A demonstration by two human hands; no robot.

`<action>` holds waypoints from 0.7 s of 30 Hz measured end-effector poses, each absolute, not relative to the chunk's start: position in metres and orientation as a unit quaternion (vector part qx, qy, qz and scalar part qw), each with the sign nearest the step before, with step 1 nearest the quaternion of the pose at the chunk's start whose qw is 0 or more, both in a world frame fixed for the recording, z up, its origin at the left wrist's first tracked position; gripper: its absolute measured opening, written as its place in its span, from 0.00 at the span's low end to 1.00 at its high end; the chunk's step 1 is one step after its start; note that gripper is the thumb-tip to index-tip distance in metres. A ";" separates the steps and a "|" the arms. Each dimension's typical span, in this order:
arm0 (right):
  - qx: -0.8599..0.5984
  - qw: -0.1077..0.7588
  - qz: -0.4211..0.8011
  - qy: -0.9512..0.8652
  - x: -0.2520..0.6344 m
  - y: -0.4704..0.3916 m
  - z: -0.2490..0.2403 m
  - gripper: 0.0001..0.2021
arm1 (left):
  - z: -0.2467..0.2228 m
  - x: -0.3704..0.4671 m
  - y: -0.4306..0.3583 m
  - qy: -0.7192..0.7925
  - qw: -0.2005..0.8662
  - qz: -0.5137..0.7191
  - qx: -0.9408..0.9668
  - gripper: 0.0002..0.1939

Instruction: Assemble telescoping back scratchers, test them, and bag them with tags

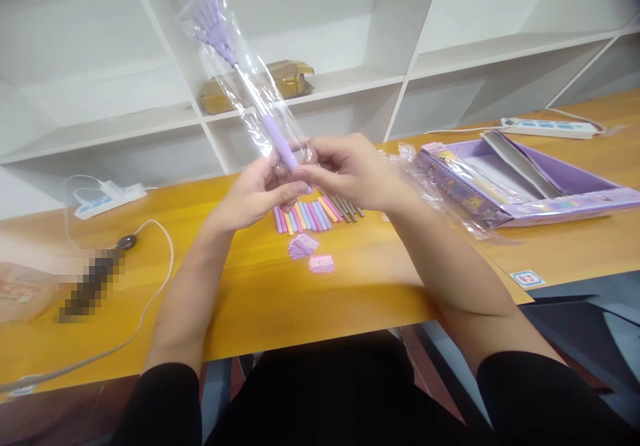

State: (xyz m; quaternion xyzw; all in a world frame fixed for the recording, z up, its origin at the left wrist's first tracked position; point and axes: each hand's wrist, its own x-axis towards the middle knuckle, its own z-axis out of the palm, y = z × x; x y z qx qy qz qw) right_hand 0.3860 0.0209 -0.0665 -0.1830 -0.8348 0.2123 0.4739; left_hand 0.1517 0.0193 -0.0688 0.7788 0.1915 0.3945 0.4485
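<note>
Above the table I hold up a purple back scratcher (277, 138) with a hand-shaped head and a silver rod. It is tilted, its head pointing up and to the left, and it sits inside a clear plastic bag (257, 76). My left hand (250, 196) is closed at the lower end of its handle. My right hand (350, 173) pinches the same end and the bag from the other side. Below the hands lies a row of coloured sticks (305, 218), with several dark metallic sticks (350, 207) at its right end.
Small purple cards (303, 246) and pink cards (321, 263) lie nearer me. An open purple box (565, 206) and crumpled clear wrapping stand at the right. Power strips (107, 201) and a cable are around the table (280, 306). White shelves hold a golden-brown package (290, 79).
</note>
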 end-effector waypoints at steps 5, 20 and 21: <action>-0.148 0.422 0.265 -0.854 0.389 0.020 -0.064 0.26 | -0.066 0.149 0.018 0.184 0.456 0.402 0.772 0.34; 0.035 0.336 0.470 -0.816 0.382 0.029 -0.067 0.23 | -0.064 0.137 0.017 0.138 0.470 0.381 0.784 0.27; 0.039 0.332 0.482 -0.810 0.382 0.029 -0.068 0.22 | -0.063 0.136 0.017 0.133 0.467 0.379 0.788 0.26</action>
